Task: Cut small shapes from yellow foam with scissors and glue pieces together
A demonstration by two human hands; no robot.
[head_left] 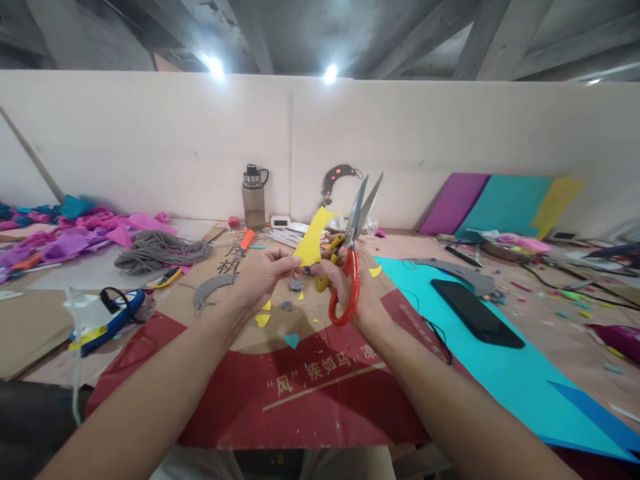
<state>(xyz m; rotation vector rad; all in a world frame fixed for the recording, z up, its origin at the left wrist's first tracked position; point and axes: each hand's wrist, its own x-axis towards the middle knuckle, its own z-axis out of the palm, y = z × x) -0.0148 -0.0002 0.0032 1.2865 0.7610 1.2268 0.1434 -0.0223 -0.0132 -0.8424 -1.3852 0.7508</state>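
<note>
My left hand (273,272) pinches the lower edge of a thin yellow sheet (313,239), which looks like craft foam or paper and has curved cut edges. My right hand (345,287) grips a pair of scissors (354,270) with red handles. Their blades point up and stand apart, to the right of the sheet, with nothing visible between them. Fingers of the right hand also meet the sheet's lower right side, beside a darker yellow curled piece (337,245). Under the hands, yellow scraps (263,320) and a small teal heart-shaped piece (292,341) lie on a cardboard sheet (225,393).
Grey cord (160,252) and crumpled pink and purple material (83,237) lie left. A bottle (255,203) stands near the wall, where a decorated dark crescent (337,177) leans. At right, a black phone (475,312) rests on turquoise sheeting (505,380). An orange-handled cutter (247,240) lies behind.
</note>
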